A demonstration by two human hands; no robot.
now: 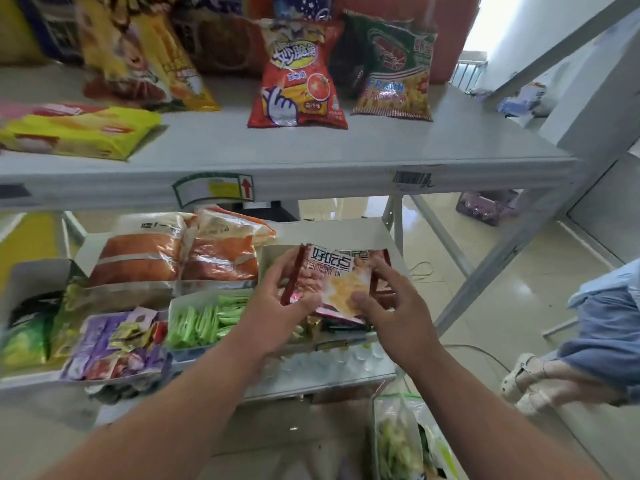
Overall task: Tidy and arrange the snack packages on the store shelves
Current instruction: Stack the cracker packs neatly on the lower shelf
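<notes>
White metal shelving fills the frame, and on the lower shelf (pixel 353 233), centre right, a red snack packet (pixel 332 282) is held between both hands: the left hand (pixel 280 299) grips its left edge, the right hand (pixel 391 306) pinches its lower right corner. The packet is best kept flat, squared to the open white box (pixel 273 254) behind it and lowered evenly so that no corner is caught. What lies beneath the packet is covered; it appears to be a heap of small dark sachets. Bags along the upper shelf (pixel 346 161) are cut off by the top edge and blurred.
</notes>
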